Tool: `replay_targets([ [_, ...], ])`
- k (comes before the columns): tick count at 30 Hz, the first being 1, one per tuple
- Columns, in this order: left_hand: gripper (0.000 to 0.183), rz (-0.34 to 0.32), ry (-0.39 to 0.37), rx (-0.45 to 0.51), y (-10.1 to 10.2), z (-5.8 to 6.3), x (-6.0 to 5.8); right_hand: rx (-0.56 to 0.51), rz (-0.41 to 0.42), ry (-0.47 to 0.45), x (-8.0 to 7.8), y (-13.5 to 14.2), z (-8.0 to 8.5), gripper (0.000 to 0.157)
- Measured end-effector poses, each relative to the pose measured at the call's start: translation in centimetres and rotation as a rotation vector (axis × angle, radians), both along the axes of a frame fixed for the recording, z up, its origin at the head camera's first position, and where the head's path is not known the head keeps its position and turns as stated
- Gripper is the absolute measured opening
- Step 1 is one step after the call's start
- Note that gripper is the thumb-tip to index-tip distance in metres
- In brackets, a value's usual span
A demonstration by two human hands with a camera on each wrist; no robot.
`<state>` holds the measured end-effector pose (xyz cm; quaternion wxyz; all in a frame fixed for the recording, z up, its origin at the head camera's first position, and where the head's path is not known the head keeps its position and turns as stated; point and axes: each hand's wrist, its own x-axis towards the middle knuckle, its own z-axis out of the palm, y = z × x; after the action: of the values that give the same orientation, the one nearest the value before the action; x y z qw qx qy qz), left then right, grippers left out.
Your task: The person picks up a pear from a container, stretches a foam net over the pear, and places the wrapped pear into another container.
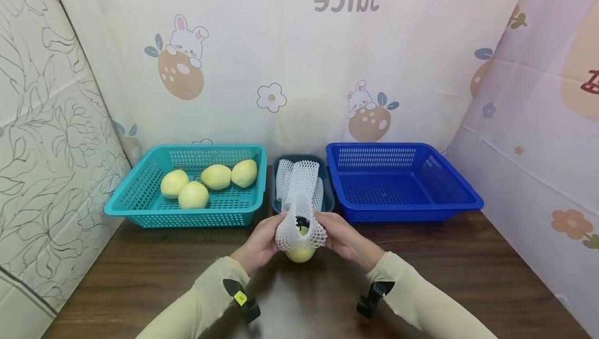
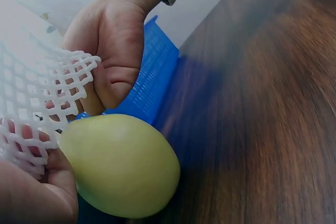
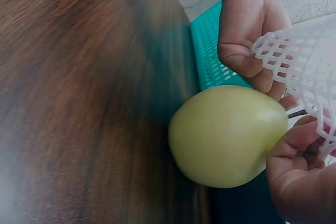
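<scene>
A white foam fruit net (image 1: 299,204) is stretched open between my two hands. My left hand (image 1: 263,240) grips one side of its mouth, and my right hand (image 1: 345,237) grips the other. Right below the opening is a pale yellow-green pear (image 1: 301,253), its stem end toward the net. Both wrist views show the same pear (image 2: 123,166) with most of its body outside the net (image 3: 299,66). Some fingertips are hidden inside the mesh.
A teal basket (image 1: 187,219) on the left holds several pears (image 1: 193,195). Behind my hands, a small dark bin (image 1: 329,193) contains more white foam nets (image 1: 283,178). On the right stands a blue basket (image 1: 412,207). All rest on a dark wooden table (image 1: 435,266) before a printed curtain.
</scene>
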<state>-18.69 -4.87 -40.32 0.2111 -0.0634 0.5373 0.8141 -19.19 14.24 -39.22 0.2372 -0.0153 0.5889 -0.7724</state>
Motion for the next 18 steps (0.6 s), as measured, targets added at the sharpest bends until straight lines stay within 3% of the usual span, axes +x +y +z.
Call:
replay_targets([
  [10, 0.045, 0.027, 0.011, -0.101, 0.1, -1.2, -0.1, 0.155, -0.037, 0.033, -0.1, 0.0, -1.7, 0.026],
  [18, 0.043, 0.049, 0.049, -0.23, 0.3, -1.0, 0.3, 0.257, -0.096, 0.053, 0.0, -0.2, -2.1, 0.023],
])
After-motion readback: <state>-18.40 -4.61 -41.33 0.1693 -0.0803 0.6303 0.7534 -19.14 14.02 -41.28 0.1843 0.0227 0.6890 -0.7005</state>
